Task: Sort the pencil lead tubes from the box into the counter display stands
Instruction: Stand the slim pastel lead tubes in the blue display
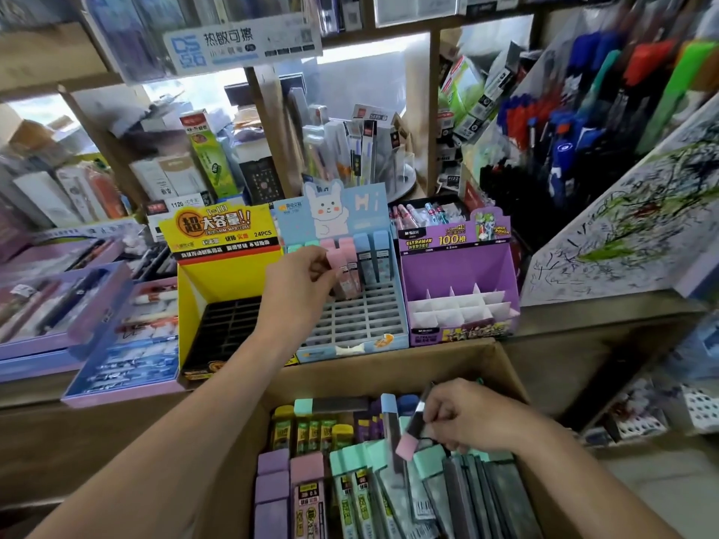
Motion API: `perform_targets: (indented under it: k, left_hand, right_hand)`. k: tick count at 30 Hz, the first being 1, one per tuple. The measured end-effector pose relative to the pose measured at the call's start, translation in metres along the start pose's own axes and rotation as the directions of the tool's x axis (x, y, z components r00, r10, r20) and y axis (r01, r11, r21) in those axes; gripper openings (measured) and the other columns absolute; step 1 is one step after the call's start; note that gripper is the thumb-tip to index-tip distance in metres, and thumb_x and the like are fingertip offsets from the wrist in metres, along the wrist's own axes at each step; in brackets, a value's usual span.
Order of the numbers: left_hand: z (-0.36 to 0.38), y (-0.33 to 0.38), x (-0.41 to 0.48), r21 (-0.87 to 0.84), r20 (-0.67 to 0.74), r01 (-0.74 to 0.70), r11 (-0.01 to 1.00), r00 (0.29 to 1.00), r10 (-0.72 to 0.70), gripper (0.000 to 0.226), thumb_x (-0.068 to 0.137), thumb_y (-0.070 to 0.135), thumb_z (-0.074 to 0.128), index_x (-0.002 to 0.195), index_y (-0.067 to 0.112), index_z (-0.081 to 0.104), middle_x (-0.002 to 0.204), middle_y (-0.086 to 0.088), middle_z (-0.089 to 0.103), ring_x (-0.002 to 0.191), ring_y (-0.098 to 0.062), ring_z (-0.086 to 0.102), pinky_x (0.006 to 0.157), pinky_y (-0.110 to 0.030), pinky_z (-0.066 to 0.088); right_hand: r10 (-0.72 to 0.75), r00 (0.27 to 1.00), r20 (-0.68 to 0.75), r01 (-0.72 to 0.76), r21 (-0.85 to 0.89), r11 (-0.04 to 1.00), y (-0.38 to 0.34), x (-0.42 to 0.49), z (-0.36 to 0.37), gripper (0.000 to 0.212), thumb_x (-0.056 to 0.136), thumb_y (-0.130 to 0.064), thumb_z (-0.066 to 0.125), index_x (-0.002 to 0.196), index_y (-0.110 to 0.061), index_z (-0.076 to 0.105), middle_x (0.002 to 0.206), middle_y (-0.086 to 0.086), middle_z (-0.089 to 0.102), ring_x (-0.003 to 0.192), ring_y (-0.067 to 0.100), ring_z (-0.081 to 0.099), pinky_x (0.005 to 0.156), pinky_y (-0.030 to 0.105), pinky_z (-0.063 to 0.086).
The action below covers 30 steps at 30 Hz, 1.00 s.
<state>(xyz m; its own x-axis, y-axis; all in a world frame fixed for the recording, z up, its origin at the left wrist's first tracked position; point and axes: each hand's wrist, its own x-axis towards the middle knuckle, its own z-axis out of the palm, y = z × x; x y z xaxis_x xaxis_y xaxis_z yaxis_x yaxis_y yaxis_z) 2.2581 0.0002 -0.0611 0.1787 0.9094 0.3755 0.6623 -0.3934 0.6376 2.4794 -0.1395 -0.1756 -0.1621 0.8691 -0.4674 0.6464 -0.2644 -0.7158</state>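
A cardboard box (505,367) in front of me holds several pencil lead tubes (350,484) with purple, pink, mint, blue and yellow caps. Three display stands sit on the counter: a yellow stand (190,289), a light blue bunny stand (389,317) and a purple stand (502,266). My left hand (299,285) pinches a pink-capped tube (337,262) over the back row of the blue stand, beside pink and blue tubes standing there. My right hand (463,416) grips another pink-capped tube (410,441) inside the box, cap end down.
Purple trays of pens (58,305) lie on the counter to the left. A scribbled test sheet (630,227) and racks of markers (583,122) rise on the right. Shelves with boxed stationery (218,157) stand behind the display stands.
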Motion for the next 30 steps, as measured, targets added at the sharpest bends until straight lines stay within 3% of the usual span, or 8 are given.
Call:
perform_targets:
  k: [3, 11, 19, 26, 28, 30]
  left_hand:
    - [0.003, 0.0, -0.001, 0.007, 0.02, 0.013, 1.0, 1.0, -0.013, 0.009, 0.093, 0.012, 0.074, 0.088, 0.019, 0.072, 0.074, 0.014, 0.068, 0.061, -0.004, 0.067, 0.059, -0.029, 0.061]
    - [0.009, 0.003, 0.002, -0.065, 0.048, 0.09, 0.994, 0.995, -0.087, 0.011, 0.097, 0.006, 0.066, 0.093, 0.015, 0.072, 0.074, 0.007, 0.073, 0.061, -0.002, 0.068, 0.052, -0.017, 0.057]
    - [0.018, 0.002, 0.004, -0.042, 0.054, 0.133, 0.99, 0.99, -0.131, 0.013, 0.097, 0.008, 0.066, 0.095, 0.021, 0.067, 0.076, 0.008, 0.073, 0.063, -0.003, 0.071, 0.051, -0.019, 0.059]
    - [0.015, -0.002, -0.019, 0.013, 0.093, 0.075, 0.997, 0.993, -0.076, 0.013, 0.098, 0.009, 0.063, 0.108, 0.014, 0.07, 0.081, 0.009, 0.074, 0.074, -0.006, 0.073, 0.072, -0.035, 0.065]
    - [0.011, -0.003, -0.035, 0.014, 0.078, 0.05, 0.999, 0.996, -0.051, 0.018, 0.098, 0.014, 0.065, 0.116, 0.016, 0.067, 0.089, 0.011, 0.072, 0.081, -0.004, 0.07, 0.08, -0.031, 0.063]
    - [0.009, -0.005, -0.059, 0.01, 0.105, 0.037, 0.999, 0.994, -0.038, 0.021, 0.098, 0.019, 0.066, 0.119, 0.02, 0.067, 0.093, 0.017, 0.068, 0.086, 0.003, 0.065, 0.085, -0.016, 0.056]
  right_hand:
    - [-0.002, 1.0, -0.001, 0.002, 0.008, 1.0, 0.0, -0.001, 0.0, 0.007, 0.093, -0.025, 0.072, 0.093, -0.029, 0.066, 0.075, -0.006, 0.071, 0.065, 0.003, 0.068, 0.063, 0.021, 0.054]
    - [-0.001, 1.0, 0.011, 0.001, -0.003, 1.0, -0.001, -0.002, -0.001, 0.006, 0.095, -0.026, 0.07, 0.096, -0.028, 0.065, 0.079, -0.004, 0.073, 0.071, 0.005, 0.07, 0.066, 0.023, 0.058]
    - [0.011, 1.0, 0.005, -0.011, -0.022, 1.0, -0.005, -0.003, -0.001, 0.004, 0.097, -0.027, 0.068, 0.099, -0.029, 0.065, 0.084, 0.0, 0.074, 0.079, 0.011, 0.073, 0.072, 0.027, 0.062]
    - [0.01, 1.0, -0.008, -0.01, -0.005, 1.0, -0.004, -0.004, -0.001, 0.007, 0.096, -0.026, 0.07, 0.098, -0.03, 0.064, 0.081, -0.001, 0.074, 0.073, 0.007, 0.072, 0.066, 0.023, 0.058]
    - [-0.002, 1.0, -0.015, 0.002, 0.003, 1.0, -0.005, -0.005, -0.001, 0.008, 0.096, -0.024, 0.07, 0.099, -0.029, 0.064, 0.08, -0.001, 0.074, 0.071, 0.006, 0.071, 0.065, 0.023, 0.057]
    - [-0.018, 0.999, -0.037, 0.018, 0.005, 1.0, -0.007, -0.008, -0.001, 0.009, 0.095, -0.021, 0.07, 0.099, -0.028, 0.066, 0.077, -0.002, 0.073, 0.069, 0.007, 0.07, 0.067, 0.029, 0.059]
